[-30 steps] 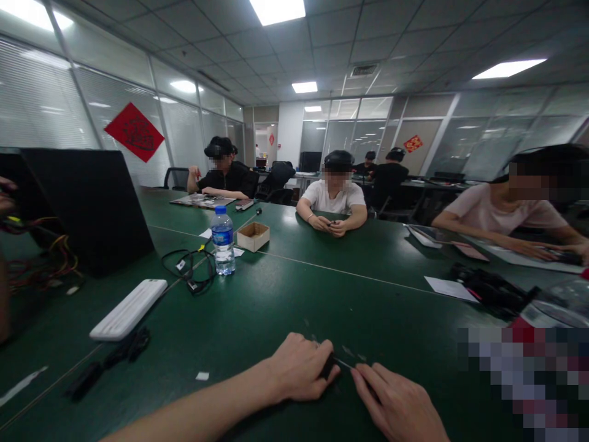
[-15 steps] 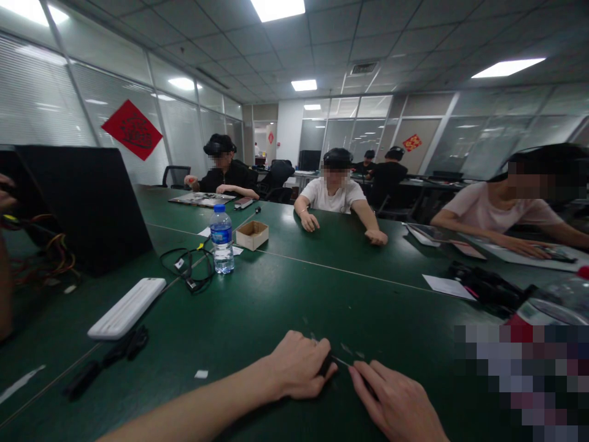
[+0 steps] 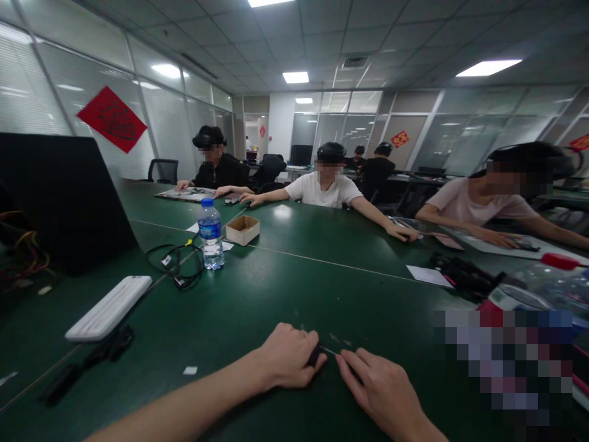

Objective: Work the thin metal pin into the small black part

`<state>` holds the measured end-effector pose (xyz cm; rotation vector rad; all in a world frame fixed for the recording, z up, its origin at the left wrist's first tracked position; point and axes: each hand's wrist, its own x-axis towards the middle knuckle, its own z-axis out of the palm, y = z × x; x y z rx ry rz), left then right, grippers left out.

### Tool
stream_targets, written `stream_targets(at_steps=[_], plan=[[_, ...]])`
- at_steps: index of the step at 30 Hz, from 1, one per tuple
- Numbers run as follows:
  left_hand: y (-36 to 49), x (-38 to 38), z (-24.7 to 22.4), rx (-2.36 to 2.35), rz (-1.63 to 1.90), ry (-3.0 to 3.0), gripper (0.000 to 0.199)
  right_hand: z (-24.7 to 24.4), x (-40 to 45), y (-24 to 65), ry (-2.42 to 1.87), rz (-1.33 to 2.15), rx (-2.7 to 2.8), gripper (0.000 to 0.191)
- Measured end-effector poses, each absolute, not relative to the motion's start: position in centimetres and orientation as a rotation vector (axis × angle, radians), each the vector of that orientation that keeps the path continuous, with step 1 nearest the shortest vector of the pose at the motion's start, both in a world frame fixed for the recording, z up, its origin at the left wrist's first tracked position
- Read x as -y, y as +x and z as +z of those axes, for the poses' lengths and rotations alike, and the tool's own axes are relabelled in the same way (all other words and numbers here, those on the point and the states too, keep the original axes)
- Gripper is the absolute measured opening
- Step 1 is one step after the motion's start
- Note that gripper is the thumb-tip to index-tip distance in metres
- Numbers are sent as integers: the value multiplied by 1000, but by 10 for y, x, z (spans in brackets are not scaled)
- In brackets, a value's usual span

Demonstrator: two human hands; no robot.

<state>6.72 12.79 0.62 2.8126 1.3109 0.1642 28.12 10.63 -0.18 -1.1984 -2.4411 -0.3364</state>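
My left hand (image 3: pixel 289 357) is closed round the dark handle of a thin-shafted tool (image 3: pixel 328 350), which looks like a small screwdriver. The shaft points right, low over the green table (image 3: pixel 276 288). At its far end are the fingertips of my right hand (image 3: pixel 384 383), thumb and fingers pinched together on the tip. My fingers partly cover both handle and tip. Small clear scraps (image 3: pixel 334 337) lie on the table just beyond the shaft.
Ahead stand a water bottle (image 3: pixel 211 236) and a small open box (image 3: pixel 243 231), beside a black cable (image 3: pixel 181 279). A white power strip-like block (image 3: pixel 109 308) lies left. At right are a black bundle (image 3: pixel 467 276) and a red-capped bottle (image 3: pixel 559 263). Several people sit around the table.
The view has turned slightly right. My hands keep their hold on the tool. Across the table, the person in white has spread both arms outward to the table's sides.
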Motion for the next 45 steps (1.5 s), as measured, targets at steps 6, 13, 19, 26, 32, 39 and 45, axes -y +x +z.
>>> stream_targets(at_steps=[6, 13, 19, 26, 32, 39, 45], plan=[[66, -127, 4, -1309, 194, 2793, 38, 2, -103, 279, -1198, -342, 2438, 43], [65, -128, 1, -1307, 193, 2773, 34, 1, -101, 279, -1214, -405, 2430, 40], [66, -127, 2, -1310, 185, 2762, 34, 1, -98, 276, -1267, -397, 2441, 37], [65, -126, 0, -1312, 181, 2792, 33, -2, -97, 278, -1247, -390, 2444, 32], [64, -126, 1, -1275, 171, 2763, 34, -2, -96, 278, -1200, -315, 2424, 32], [63, -125, 4, -1232, 201, 2745, 36, 3, -97, 283, -1121, -320, 2397, 31], [65, -127, 8, -1302, 165, 2750, 40, 5, -84, 267, -771, -315, 2513, 24]])
